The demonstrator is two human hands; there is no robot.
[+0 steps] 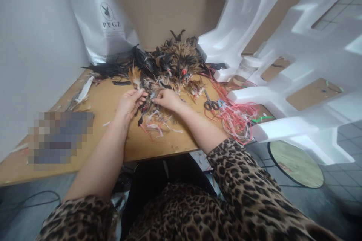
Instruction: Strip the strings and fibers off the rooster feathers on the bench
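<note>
My left hand (130,102) pinches the base of an orange-brown feather bunch (135,76), whose tips point up. Close to its right, my right hand (165,98) has its fingertips pressed together among small greyish feathers; what they hold is too small to make out. Under and between the hands lies a loose heap of feather scraps with white and red strips (158,122). Behind them a large pile of brown and black feathers (182,54) covers the back of the wooden table (169,145).
Black-handled scissors (211,104) lie right of the hands, beside tangled pink and red strings (234,118). White foam packing (271,130) juts over the table's right side, near a lidded jar (249,66). A white feather (85,89) and a blurred-out object (60,137) lie left. A silver bag (104,41) stands behind.
</note>
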